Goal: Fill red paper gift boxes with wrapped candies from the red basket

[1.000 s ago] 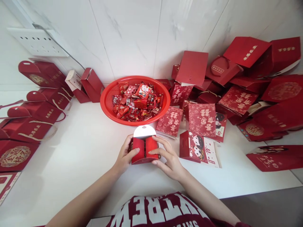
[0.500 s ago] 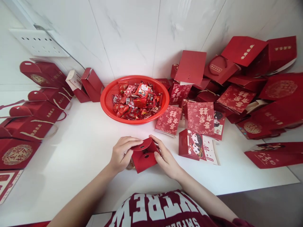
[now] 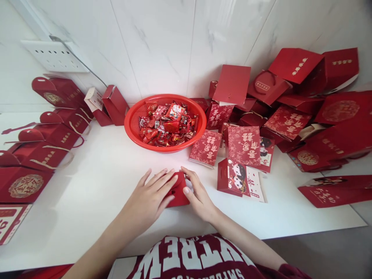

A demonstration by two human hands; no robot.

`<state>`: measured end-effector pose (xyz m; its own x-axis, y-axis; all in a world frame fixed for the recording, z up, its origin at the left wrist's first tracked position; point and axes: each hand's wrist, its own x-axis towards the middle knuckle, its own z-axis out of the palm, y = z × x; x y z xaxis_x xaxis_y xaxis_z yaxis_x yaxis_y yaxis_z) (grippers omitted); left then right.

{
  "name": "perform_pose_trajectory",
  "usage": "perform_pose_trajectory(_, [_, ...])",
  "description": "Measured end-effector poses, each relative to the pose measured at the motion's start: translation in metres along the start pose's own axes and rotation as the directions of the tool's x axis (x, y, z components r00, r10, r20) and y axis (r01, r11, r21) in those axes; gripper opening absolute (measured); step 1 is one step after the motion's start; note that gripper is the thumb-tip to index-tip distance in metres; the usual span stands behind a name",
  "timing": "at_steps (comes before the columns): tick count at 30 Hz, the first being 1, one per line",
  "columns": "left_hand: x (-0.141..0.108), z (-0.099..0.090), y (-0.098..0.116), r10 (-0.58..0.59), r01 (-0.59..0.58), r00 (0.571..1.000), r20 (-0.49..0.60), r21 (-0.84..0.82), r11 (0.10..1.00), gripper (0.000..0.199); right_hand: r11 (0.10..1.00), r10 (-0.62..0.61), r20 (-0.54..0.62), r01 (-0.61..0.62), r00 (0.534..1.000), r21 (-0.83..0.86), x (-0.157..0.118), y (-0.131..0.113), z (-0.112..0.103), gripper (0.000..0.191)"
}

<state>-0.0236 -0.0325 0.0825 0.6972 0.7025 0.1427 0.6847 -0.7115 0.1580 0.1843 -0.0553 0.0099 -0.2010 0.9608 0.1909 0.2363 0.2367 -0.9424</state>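
A small red paper gift box stands on the white table in front of me. My left hand lies over its top left part with the fingers stretched out, covering much of the flaps. On the right side, my right hand holds the box between thumb and fingers. Beyond my hands is a red plastic basket heaped with wrapped candies. What is inside the box is hidden.
Several red boxes with cord handles line the left side of the white table. A pile of red boxes and bags fills the right side. Nearer lies a box with cartoon figures. A power strip is on the wall.
The box's raised flaps have been pressed down. My left hand has moved over the top and spread its fingers, while my right hand stays at the box's right side.
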Motion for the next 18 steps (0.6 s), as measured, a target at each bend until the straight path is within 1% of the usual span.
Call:
perform_pose_trajectory(2, [-0.006, -0.004, -0.01, -0.061, 0.061, 0.998, 0.003, -0.007, 0.998, 0.05, 0.999, -0.042, 0.012, 0.042, 0.999, 0.012, -0.001, -0.003, -0.002, 0.051])
perform_pose_trajectory(4, [-0.012, -0.009, -0.017, -0.124, 0.124, 0.992, 0.005, -0.001, 0.992, 0.057, 0.993, -0.115, 0.08, 0.114, 0.99, 0.009, -0.003, -0.007, -0.004, 0.052])
perform_pose_trajectory(5, [-0.015, -0.011, -0.019, -0.141, 0.141, 0.99, 0.018, -0.002, 0.99, 0.059, 0.986, -0.165, 0.126, 0.168, 0.978, -0.013, -0.004, -0.01, -0.005, 0.058])
perform_pose_trajectory(6, [-0.017, -0.013, -0.019, -0.147, 0.148, 0.988, 0.035, -0.012, 0.989, 0.059, 0.972, -0.217, 0.171, 0.229, 0.961, -0.052, -0.005, -0.012, -0.005, 0.069])
perform_pose_trajectory(7, [-0.019, -0.015, -0.016, -0.151, 0.153, 0.987, 0.057, -0.028, 0.988, 0.059, 0.951, -0.265, 0.213, 0.291, 0.94, -0.101, -0.005, -0.014, -0.004, 0.081])
perform_pose_trajectory(8, [-0.021, -0.015, -0.013, -0.152, 0.157, 0.985, 0.082, -0.049, 0.986, 0.058, 0.925, -0.304, 0.244, 0.347, 0.921, -0.157, -0.006, -0.015, -0.002, 0.088])
perform_pose_trajectory(9, [-0.023, -0.014, -0.008, -0.154, 0.162, 0.983, 0.104, -0.073, 0.984, 0.057, 0.896, -0.334, 0.258, 0.39, 0.907, -0.213, -0.007, -0.016, -0.001, 0.085])
perform_pose_trajectory(10, [-0.025, -0.011, -0.003, -0.155, 0.166, 0.981, 0.117, -0.093, 0.982, 0.058, 0.869, -0.358, 0.254, 0.42, 0.898, -0.261, -0.008, -0.015, 0.001, 0.073])
perform_pose_trajectory(11, [-0.025, -0.008, 0.001, -0.152, 0.164, 0.982, 0.116, -0.105, 0.981, 0.064, 0.848, -0.382, 0.237, 0.441, 0.893, -0.294, -0.009, -0.014, 0.003, 0.056])
perform_pose_trajectory(12, [-0.026, -0.005, 0.005, -0.145, 0.156, 0.984, 0.104, -0.108, 0.982, 0.076, 0.835, -0.404, 0.208, 0.452, 0.891, -0.312, -0.009, -0.011, 0.005, 0.043])
perform_pose_trajectory(13, [-0.025, -0.001, 0.007, -0.131, 0.14, 0.987, 0.091, -0.104, 0.985, 0.089, 0.833, -0.418, 0.174, 0.453, 0.892, -0.319, -0.009, -0.009, 0.006, 0.036])
perform_pose_trajectory(14, [-0.025, 0.002, 0.007, -0.11, 0.118, 0.991, 0.082, -0.096, 0.988, 0.096, 0.836, -0.425, 0.145, 0.449, 0.894, -0.315, -0.009, -0.007, 0.007, 0.034])
perform_pose_trajectory(15, [-0.024, 0.005, 0.005, -0.091, 0.098, 0.992, 0.082, -0.086, 0.991, 0.096, 0.842, -0.427, 0.13, 0.446, 0.895, -0.302, -0.008, -0.005, 0.007, 0.035])
perform_pose_trajectory(16, [-0.023, 0.005, 0.002, -0.076, 0.083, 0.993, 0.094, -0.078, 0.993, 0.091, 0.848, -0.427, 0.124, 0.445, 0.896, -0.287, -0.008, -0.003, 0.006, 0.035])
perform_pose_trajectory(18, [-0.025, 0.002, -0.011, -0.072, 0.081, 0.989, 0.129, -0.066, 0.995, 0.074, 0.856, -0.425, 0.127, 0.443, 0.896, -0.267, -0.007, -0.001, 0.003, 0.035])
